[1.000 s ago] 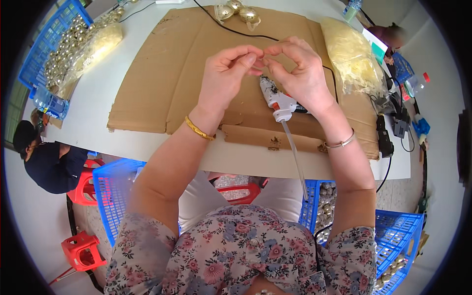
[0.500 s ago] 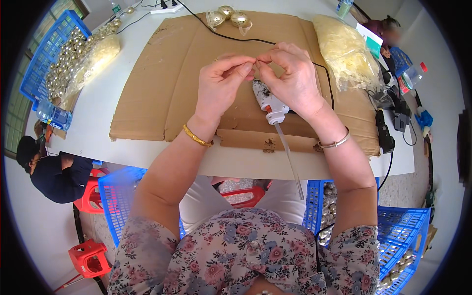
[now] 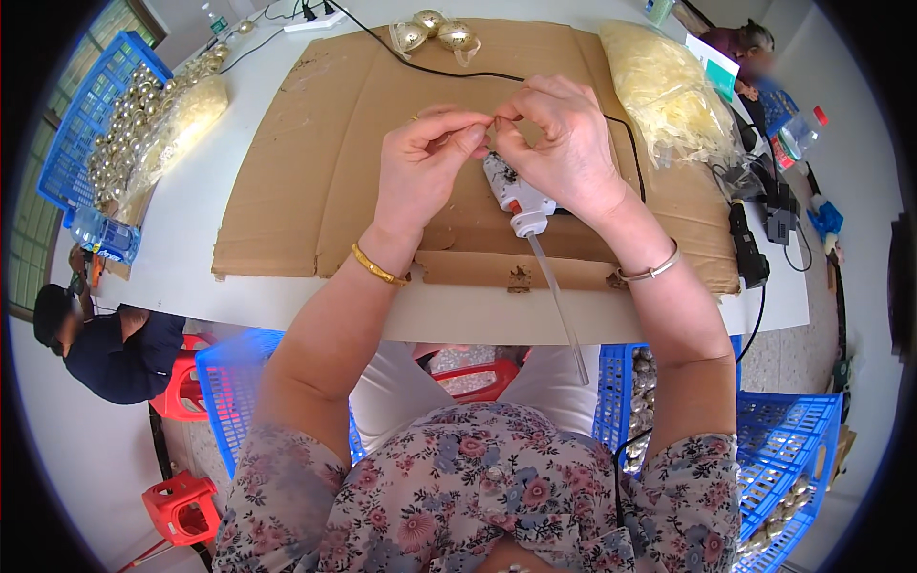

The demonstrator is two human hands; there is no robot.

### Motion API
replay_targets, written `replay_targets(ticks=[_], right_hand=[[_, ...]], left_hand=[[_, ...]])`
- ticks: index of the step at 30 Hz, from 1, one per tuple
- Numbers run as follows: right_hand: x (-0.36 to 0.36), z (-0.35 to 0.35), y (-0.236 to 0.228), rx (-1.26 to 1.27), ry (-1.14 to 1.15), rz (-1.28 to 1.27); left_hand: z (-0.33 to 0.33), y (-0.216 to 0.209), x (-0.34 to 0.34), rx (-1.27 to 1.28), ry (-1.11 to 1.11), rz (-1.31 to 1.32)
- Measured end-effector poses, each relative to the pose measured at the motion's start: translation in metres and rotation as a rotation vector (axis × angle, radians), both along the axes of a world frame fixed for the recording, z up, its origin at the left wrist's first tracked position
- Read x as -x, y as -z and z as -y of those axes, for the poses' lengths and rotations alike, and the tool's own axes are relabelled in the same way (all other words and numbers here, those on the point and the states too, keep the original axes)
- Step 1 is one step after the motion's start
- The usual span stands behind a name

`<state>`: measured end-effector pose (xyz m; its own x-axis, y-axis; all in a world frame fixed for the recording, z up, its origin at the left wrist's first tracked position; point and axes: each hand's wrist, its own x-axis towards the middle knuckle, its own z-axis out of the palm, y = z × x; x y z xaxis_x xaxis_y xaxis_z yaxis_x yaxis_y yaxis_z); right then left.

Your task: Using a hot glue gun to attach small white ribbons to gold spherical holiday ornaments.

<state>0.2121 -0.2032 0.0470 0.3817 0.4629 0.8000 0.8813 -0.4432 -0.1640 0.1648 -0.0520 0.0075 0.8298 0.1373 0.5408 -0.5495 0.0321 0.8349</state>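
My left hand (image 3: 427, 164) and my right hand (image 3: 562, 143) meet in the air over a brown cardboard sheet (image 3: 287, 181). Thumb and forefinger of each are pinched together, their tips almost touching. Whatever is between them is too small to make out. Just below my right hand lies a white hot glue gun (image 3: 523, 202), its front part behind that hand. From its back end a long clear glue stick (image 3: 557, 301) sticks out past the table's near edge. Farther off on the cardboard rest three gold ball ornaments (image 3: 457, 36), with pale see-through ribbon around them.
A blue crate (image 3: 72, 124) spills gold balls at the left, beside a bag of pale ribbon and a bottle (image 3: 100, 234). Another ribbon bag (image 3: 659, 91) lies right. A black cord (image 3: 630, 143) crosses the cardboard. Blue crates (image 3: 774, 458) stand by my legs; other people sit left and far right.
My hands keep their pinch at nearly the same spot, with the fingers shifting only slightly. The whole view has moved a little.
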Motion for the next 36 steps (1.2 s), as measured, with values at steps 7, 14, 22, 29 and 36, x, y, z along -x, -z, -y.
replay_targets(ticks=[7, 14, 22, 29, 36], right_hand=[[0.001, 0.002, -0.001, -0.022, -0.009, -0.003], [-0.011, 0.017, -0.009, -0.134, -0.109, -0.134], [-0.004, 0.021, -0.015, -0.106, -0.144, -0.380], [0.009, 0.015, -0.017, -0.289, -0.561, -0.699], [0.015, 0.018, -0.021, 0.180, -0.900, -0.858]], left_hand=[[0.002, -0.002, 0.001, 0.016, 0.006, 0.001], [-0.010, 0.002, -0.004, 0.330, 0.120, -0.163], [-0.018, 0.001, -0.005, 0.542, 0.315, -0.257], [-0.019, 0.007, -0.009, 0.416, 0.042, -0.340], [-0.021, 0.006, -0.009, 0.482, 0.059, -0.304]])
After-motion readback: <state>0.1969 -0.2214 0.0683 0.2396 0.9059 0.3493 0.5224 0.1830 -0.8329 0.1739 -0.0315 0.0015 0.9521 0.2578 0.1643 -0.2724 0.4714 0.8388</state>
